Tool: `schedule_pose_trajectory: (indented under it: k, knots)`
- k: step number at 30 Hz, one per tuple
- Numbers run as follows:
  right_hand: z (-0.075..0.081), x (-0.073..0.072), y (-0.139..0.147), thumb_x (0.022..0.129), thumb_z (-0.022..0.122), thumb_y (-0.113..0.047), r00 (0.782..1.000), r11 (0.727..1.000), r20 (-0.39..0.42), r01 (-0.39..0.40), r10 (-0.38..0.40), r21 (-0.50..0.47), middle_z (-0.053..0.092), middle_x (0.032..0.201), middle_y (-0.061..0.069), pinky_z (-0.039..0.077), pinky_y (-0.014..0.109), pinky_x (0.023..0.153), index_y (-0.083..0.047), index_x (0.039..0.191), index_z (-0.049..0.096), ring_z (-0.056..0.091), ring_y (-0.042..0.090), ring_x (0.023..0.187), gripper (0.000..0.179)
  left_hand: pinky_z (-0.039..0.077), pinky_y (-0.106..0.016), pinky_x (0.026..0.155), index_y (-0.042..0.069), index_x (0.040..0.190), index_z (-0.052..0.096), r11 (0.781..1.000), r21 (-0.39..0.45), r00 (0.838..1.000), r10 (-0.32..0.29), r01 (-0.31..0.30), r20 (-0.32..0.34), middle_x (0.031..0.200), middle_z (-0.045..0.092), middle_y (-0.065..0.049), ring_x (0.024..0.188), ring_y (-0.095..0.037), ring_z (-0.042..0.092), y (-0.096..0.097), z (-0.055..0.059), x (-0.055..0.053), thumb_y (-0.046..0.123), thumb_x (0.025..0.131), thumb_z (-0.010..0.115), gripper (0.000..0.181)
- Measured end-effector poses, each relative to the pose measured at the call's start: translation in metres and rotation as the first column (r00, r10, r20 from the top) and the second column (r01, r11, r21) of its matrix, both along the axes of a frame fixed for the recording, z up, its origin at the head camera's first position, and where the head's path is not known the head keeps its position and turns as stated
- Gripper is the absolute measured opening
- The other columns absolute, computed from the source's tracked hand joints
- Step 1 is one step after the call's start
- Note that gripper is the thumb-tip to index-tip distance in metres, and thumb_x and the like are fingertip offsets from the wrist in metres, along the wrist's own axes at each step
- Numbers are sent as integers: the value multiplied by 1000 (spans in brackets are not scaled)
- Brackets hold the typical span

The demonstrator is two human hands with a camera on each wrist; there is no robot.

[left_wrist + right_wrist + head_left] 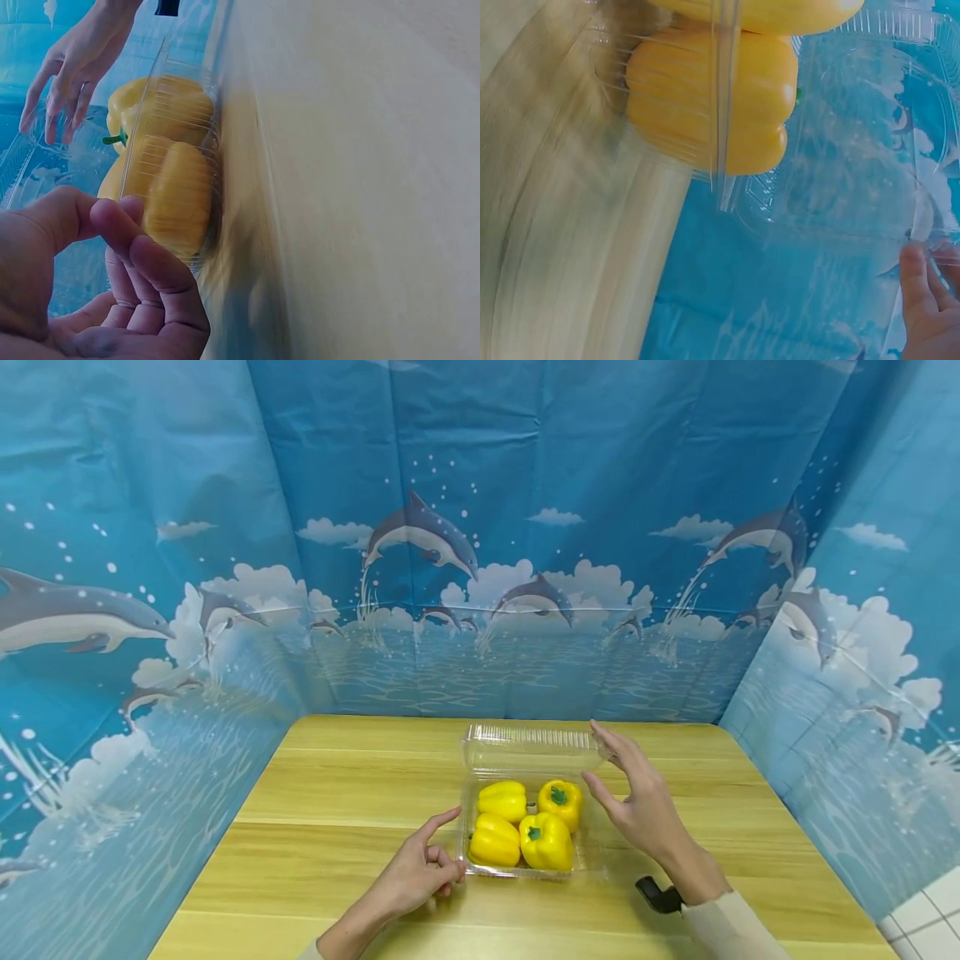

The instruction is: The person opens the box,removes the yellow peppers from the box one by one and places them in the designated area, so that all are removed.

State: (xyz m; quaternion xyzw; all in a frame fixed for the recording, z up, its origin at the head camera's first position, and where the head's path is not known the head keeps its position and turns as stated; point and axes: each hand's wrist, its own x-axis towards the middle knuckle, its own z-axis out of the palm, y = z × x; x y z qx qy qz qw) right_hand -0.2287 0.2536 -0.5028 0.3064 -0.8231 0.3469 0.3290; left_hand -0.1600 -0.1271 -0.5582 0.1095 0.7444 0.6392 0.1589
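Note:
A clear plastic clamshell box holds several yellow bell peppers, two of them showing green stems. Its hinged lid stands raised at the back. My right hand is at the lid's right edge, index finger stretched toward the far corner and thumb apart, lower down. In the right wrist view, fingertips touch the lid's rim. At the box's near left corner is my left hand, index finger extended along the left side and the other fingers loosely bent. The left wrist view shows these fingers close before the box wall.
The box rests on a light wood-grain table. A blue curtain printed with dolphins stands behind the table and along both sides. A black strap piece sits at the right wrist. White floor tiles show at lower right.

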Motion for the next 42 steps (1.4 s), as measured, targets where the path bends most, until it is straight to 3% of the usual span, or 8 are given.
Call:
schedule_pose_trajectory:
  k: [3, 8, 14, 17, 24, 30, 35, 42]
  knots:
    - [-2, -3, 0, 100, 83, 12, 998, 999, 56, -23, 25, -45, 55, 175, 26, 46, 13, 128, -10, 183, 37, 53, 6, 164, 97, 60, -22, 67, 12, 185, 32, 1000, -3, 1000, 0, 0, -1, 95, 81, -18, 70, -16, 67, 0, 0, 0, 3, 104, 79, 94]
    - [-4, -7, -3, 109, 76, 5, 983, 996, 180, -15, 31, -86, 45, 184, 24, 43, 15, 130, -22, 190, 10, 53, 39, 165, 108, 60, -22, 67, 13, 185, 32, 1000, -17, 1000, 1, -1, -12, 95, 81, -16, 70, -16, 67, 0, -2, -1, 4, 105, 80, 93]
    - [-7, -11, -4, 117, 70, -9, 951, 994, 308, -5, 38, -107, 36, 189, 23, 49, 56, 129, -31, 189, -8, 52, 56, 164, 108, 60, -22, 67, 12, 185, 32, 1000, -17, 1000, 4, -4, -18, 94, 81, -15, 70, -16, 67, 0, -4, -1, 4, 105, 80, 93]
    - [-9, -14, -3, 120, 67, -14, 933, 993, 357, -8, 48, -115, 32, 191, 25, 48, 65, 128, -29, 189, -8, 50, 57, 164, 103, 59, -22, 66, 12, 185, 32, 1000, -14, 1000, 6, -6, -17, 93, 81, -12, 70, -15, 67, 1, -4, -1, 4, 105, 80, 93]
    - [-14, -22, 0, 121, 65, -19, 900, 992, 429, -25, 75, -121, 29, 191, 26, 48, 68, 130, -21, 190, -1, 50, 57, 165, 95, 58, -21, 66, 12, 184, 33, 1000, -10, 1000, 8, -8, -15, 91, 80, -9, 70, -15, 67, 1, -5, -2, 5, 105, 80, 92]
    - [-20, -27, 0, 119, 67, -11, 874, 994, 480, -28, 74, -102, 25, 192, 26, 48, 76, 128, -17, 189, -2, 51, 59, 163, 99, 58, -21, 65, 12, 184, 33, 1000, -13, 1000, 6, -6, -18, 92, 81, -12, 69, -15, 67, 1, -5, -3, 6, 105, 81, 92]
    - [-28, -33, 3, 115, 69, 1, 865, 999, 501, -25, 42, -41, 26, 190, 30, 52, 76, 124, -10, 188, -1, 56, 59, 159, 103, 59, -22, 67, 11, 184, 33, 1000, -21, 1000, 7, -8, -23, 93, 81, -19, 69, -14, 67, 1, -5, -3, 6, 106, 81, 92]
    - [-37, -36, 7, 111, 68, 12, 865, 999, 502, -46, 27, 26, 28, 189, 32, 61, 67, 117, 0, 186, 1, 67, 57, 148, 101, 60, -22, 66, 10, 184, 32, 1000, -23, 1000, 6, -7, -31, 94, 81, -22, 69, -14, 67, 2, -4, -3, 5, 105, 80, 92]
